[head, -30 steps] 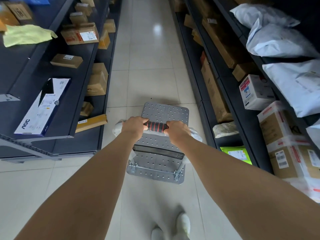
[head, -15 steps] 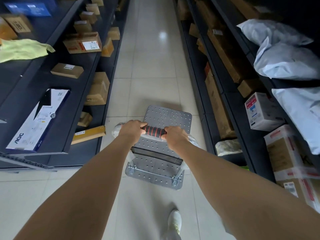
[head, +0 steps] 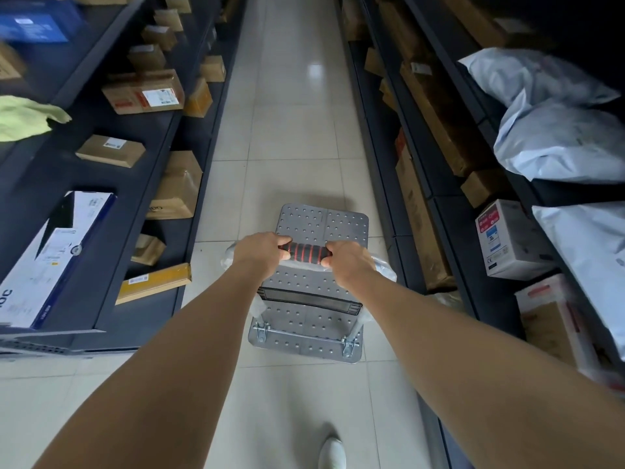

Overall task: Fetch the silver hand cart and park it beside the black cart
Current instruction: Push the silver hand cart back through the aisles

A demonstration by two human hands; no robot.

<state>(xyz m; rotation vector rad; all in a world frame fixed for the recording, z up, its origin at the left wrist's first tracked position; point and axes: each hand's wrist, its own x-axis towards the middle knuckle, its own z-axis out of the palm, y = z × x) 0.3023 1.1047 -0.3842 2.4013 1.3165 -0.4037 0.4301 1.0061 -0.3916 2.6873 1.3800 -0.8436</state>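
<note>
Both hands (head: 306,257) grip the silver hand cart (head: 321,221) handle

Dark shelves (head: 40,177) along both sides of a tiled floor (head: 294,130); cardboard boxes (head: 143,93) and a yellow-green cloth (head: 23,116) left, white bags (head: 558,140) right.

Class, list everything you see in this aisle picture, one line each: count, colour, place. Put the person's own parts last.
hand cart: one, silver, on the floor mid-aisle
handle: one, black with red rings, at the cart's near end
floor: one, pale tiles, between the shelves
shelves: two rows, dark, either side of the aisle
cardboard boxes: many, brown, both sides
long box: one, white, left shelf
cloth: one, yellow-green, upper left shelf
mail bags: several, pale grey, right shelf
shoe: one, white, bottom edge
left hand: one, grips the handle's left end
right hand: one, grips its right end
</note>
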